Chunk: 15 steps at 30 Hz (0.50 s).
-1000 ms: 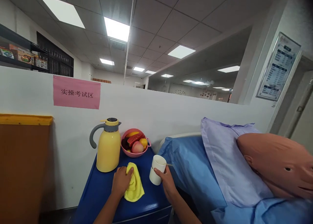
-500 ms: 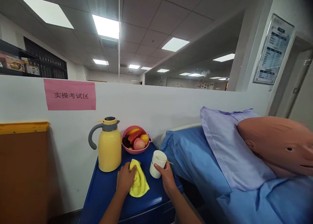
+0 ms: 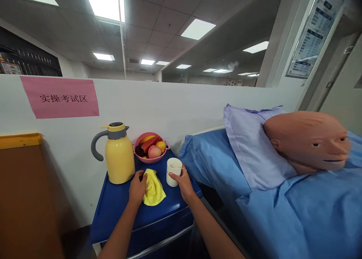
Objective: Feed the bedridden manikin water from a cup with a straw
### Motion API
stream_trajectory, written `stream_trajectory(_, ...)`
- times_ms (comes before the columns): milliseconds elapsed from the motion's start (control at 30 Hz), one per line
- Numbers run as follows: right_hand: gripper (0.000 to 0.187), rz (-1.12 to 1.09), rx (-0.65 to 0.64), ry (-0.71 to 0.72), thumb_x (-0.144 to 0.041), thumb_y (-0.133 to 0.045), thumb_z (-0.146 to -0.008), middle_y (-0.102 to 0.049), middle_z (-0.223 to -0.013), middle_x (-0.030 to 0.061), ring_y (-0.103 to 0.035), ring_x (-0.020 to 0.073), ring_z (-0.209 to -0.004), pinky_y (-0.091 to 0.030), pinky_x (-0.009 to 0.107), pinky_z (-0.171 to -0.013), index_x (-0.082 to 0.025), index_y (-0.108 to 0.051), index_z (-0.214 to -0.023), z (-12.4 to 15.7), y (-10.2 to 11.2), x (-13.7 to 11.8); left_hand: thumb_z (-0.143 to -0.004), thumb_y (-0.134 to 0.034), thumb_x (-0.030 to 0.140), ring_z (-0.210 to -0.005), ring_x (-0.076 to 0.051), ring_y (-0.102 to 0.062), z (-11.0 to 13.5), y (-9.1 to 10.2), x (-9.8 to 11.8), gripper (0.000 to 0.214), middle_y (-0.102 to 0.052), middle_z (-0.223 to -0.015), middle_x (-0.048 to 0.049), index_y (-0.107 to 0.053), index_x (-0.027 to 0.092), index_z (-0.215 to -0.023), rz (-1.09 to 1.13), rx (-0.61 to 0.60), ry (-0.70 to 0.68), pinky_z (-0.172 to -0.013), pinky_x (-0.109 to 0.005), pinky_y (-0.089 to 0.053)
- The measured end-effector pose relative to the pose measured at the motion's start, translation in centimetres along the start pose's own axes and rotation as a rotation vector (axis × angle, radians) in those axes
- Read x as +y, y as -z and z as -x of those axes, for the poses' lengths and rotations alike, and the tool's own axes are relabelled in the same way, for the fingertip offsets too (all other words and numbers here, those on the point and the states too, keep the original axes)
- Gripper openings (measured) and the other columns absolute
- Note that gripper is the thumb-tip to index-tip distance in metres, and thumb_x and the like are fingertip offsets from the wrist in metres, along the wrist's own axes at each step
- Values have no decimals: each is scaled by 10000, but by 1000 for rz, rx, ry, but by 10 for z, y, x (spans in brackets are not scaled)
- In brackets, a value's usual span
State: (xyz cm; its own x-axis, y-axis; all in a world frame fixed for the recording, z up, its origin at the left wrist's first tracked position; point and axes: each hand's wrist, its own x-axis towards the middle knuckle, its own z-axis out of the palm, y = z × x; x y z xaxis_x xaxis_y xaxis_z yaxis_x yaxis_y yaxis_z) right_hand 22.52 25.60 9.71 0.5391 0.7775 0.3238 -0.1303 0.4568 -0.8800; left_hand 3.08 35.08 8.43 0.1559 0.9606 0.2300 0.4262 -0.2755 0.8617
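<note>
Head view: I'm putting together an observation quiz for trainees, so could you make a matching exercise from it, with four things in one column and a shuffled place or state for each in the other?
Things:
1. cloth
2. cup
3. jug
4. bowl

Place or state:
A. upright, with a grey handle
B. gripped by the right hand
C. near the white partition, filled with fruit
D. crumpled, just right of the left hand

Right pairs: 1-D, 2-B, 3-A, 4-C.
</note>
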Motion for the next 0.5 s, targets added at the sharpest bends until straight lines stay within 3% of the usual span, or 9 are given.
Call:
stream_trajectory(233, 749, 51, -4, 19, -346, -848, -636, -703, -1196, 62, -650, 257, -1064, -507, 422, -966, -219, -553, -1312, -5, -5, 3, -845, -486, 468, -1022, -266, -668, -2, 3, -2, 390, -720, -1091, -132, -628, 168, -1050, 88, 76, 4, -936, -393, -501)
stream_trajectory(333, 848, 108, 55, 53, -344, -860, -608, -630, -1344, 83, -585, 287, -1217, -454, 446, -1054, -215, -514, -1372, 2, -5, -2, -822, -510, 463, -1017, -275, -658, -2, 4, -1, 370, -718, -1068, -124, -642, 174, -1010, 97, 87, 13, -946, -408, -488)
stream_trajectory(433, 852, 195, 172, 104, -322, -856, -624, -510, -1479, 75, -407, 298, -1402, -272, 453, -1193, -230, -506, -1396, 39, 18, -8, -812, -523, 466, -1006, -281, -648, -2, 6, -1, 360, -714, -1044, -115, -651, 178, -985, 99, 103, 21, -951, -421, -474)
stream_trajectory(500, 684, 254, 232, 126, -314, -780, -740, -496, -1489, 44, -376, 274, -1425, -196, 434, -1226, -260, -536, -1376, 81, 51, -9, -813, -519, 464, -987, -275, -645, -3, 6, -3, 354, -712, -1026, -104, -656, 180, -973, 104, 118, 27, -941, -419, -473)
